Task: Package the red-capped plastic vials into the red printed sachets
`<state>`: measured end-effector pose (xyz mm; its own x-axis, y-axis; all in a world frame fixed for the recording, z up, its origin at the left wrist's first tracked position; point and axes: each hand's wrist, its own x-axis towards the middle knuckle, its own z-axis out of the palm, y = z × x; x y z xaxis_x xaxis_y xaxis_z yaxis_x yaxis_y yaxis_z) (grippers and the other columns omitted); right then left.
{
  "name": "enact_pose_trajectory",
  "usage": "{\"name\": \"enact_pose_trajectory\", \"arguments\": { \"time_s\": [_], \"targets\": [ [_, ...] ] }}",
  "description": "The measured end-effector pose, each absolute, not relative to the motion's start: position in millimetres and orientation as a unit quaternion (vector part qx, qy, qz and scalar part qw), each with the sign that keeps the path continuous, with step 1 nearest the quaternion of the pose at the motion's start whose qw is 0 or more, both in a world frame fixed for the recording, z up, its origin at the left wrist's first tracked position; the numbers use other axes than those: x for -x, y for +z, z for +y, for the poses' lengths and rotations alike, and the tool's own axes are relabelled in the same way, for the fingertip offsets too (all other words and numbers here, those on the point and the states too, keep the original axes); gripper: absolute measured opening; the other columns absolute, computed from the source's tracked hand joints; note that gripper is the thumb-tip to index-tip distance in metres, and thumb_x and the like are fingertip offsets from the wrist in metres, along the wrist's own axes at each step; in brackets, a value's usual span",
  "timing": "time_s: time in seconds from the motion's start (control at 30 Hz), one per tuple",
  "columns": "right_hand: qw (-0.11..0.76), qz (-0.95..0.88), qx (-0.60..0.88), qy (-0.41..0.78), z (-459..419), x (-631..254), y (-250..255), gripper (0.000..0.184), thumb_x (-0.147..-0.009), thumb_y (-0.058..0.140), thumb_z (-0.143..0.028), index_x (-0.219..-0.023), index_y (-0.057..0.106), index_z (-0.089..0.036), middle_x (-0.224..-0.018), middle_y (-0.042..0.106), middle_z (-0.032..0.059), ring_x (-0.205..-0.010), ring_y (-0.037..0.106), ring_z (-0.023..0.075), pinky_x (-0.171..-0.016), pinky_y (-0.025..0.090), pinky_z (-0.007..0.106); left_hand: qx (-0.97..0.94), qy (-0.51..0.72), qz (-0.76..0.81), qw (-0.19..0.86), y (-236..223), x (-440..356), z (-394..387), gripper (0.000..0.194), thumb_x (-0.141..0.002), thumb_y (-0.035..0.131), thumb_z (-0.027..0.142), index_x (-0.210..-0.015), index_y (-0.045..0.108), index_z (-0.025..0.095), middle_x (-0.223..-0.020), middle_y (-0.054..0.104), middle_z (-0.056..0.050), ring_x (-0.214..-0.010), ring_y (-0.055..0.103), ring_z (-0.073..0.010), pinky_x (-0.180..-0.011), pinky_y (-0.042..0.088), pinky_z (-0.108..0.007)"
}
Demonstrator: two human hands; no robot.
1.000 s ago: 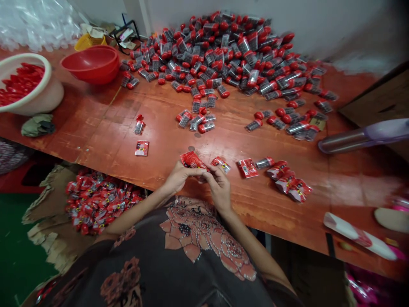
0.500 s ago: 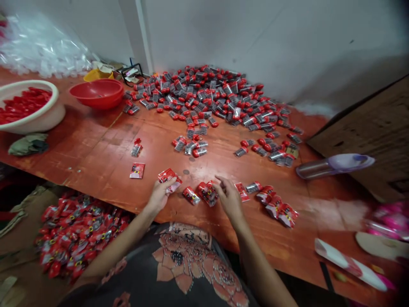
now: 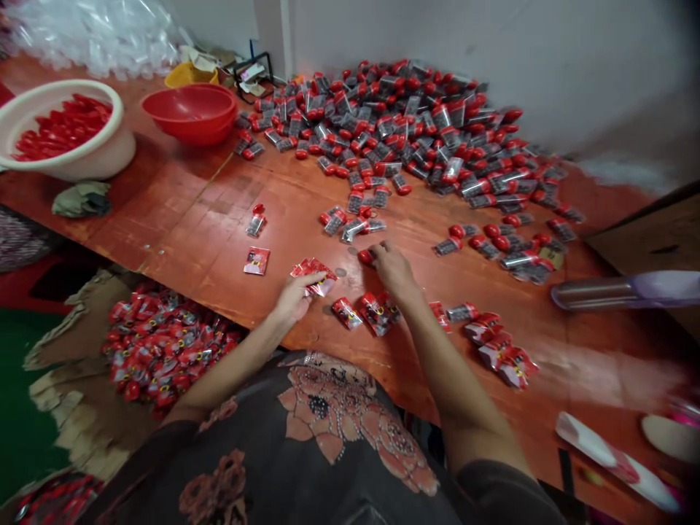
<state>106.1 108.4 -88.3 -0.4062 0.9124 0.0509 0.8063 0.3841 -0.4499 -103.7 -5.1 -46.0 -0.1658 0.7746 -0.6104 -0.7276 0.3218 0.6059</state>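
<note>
My left hand (image 3: 295, 297) is closed on several red printed sleeves (image 3: 317, 275), fanned a little, with the thumb on top. Just above the table, my right hand (image 3: 394, 271) has its fingers around a small clear tube with a red cap (image 3: 365, 257); most of that tube is hidden by the hand. Between my forearms lie a sleeved red tube (image 3: 346, 313) and another sleeved tube (image 3: 374, 312), with more partly behind my right wrist. To the left a single flat printed sleeve (image 3: 257, 260) rests below a loose capped tube (image 3: 256, 221).
A large heap of red-capped tubes (image 3: 394, 124) lies against the wall. At left stand a white basin (image 3: 117, 146) of red caps and a red bowl (image 3: 189, 131). Sleeved packs (image 3: 500, 348) and a cylindrical clear container (image 3: 596, 294) are at right. A heap of finished-looking packs (image 3: 169, 350) sits below the table edge.
My right hand let go of the packet it worked on with the left, then reached forward to a red-capped tube. My left hand keeps the sleeves. More sleeved tubes show on the table.
</note>
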Motion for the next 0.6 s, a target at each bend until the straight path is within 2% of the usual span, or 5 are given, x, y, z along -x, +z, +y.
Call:
{"name": "enact_pose_trajectory", "arguments": {
  "time_s": [0.13,0.23,0.37,0.47,0.6],
  "targets": [
    [0.114,-0.842,0.510,0.135,93,-124,-79,0.020,-0.090,0.053,-0.026,-0.099,0.069,-0.017,-0.100,0.065,0.0129,-0.088,0.053,0.0246,-0.077,0.039,0.036,-0.039,0.596,0.480,0.643,-45,96,-6,0.019,-0.055,0.082,0.007,-0.068,0.071,0.011,-0.069,0.072,-0.004,-0.065,0.067,-0.0128,-0.067,0.055,-0.025],
    [0.191,-0.812,0.529,0.152,76,-125,-66,0.023,-0.093,0.052,-0.031,-0.097,0.068,-0.016,-0.097,0.067,0.0135,-0.095,0.055,0.0264,-0.087,0.040,0.041,-0.037,0.593,0.464,0.657,-42,90,-5,0.018,-0.058,0.083,0.011,-0.070,0.070,0.012,-0.070,0.072,-0.004,-0.064,0.067,-0.0126,-0.064,0.054,-0.024],
    [0.358,-0.657,0.558,0.360,29,-109,-43,0.034,-0.095,0.047,-0.044,-0.113,0.062,-0.020,-0.093,0.069,0.0068,-0.079,0.062,0.0211,-0.073,0.050,0.037,-0.050,0.588,0.446,0.673,-35,86,-6,0.014,-0.064,0.081,0.015,-0.074,0.071,0.013,-0.071,0.072,-0.003,-0.065,0.067,-0.0122,-0.063,0.054,-0.023],
    [0.400,-0.544,0.534,0.508,-10,-93,-29,0.039,-0.091,0.051,-0.046,-0.121,0.060,-0.023,-0.095,0.069,0.0061,-0.071,0.063,0.0187,-0.056,0.051,0.032,-0.077,0.585,0.441,0.676,-29,83,-9,0.013,-0.066,0.080,0.018,-0.069,0.069,0.012,-0.066,0.070,-0.003,-0.064,0.066,-0.0128,-0.068,0.055,-0.026],
    [0.431,-0.483,0.505,0.571,-39,-80,-24,0.044,-0.088,0.057,-0.041,-0.131,0.056,-0.029,-0.105,0.067,0.0068,-0.068,0.062,0.0167,-0.053,0.053,0.032,-0.087,0.589,0.442,0.671,-24,77,-12,0.017,-0.068,0.080,0.022,-0.065,0.067,0.012,-0.059,0.065,-0.001,-0.060,0.064,-0.0113,-0.070,0.053,-0.027]
  ]
}}
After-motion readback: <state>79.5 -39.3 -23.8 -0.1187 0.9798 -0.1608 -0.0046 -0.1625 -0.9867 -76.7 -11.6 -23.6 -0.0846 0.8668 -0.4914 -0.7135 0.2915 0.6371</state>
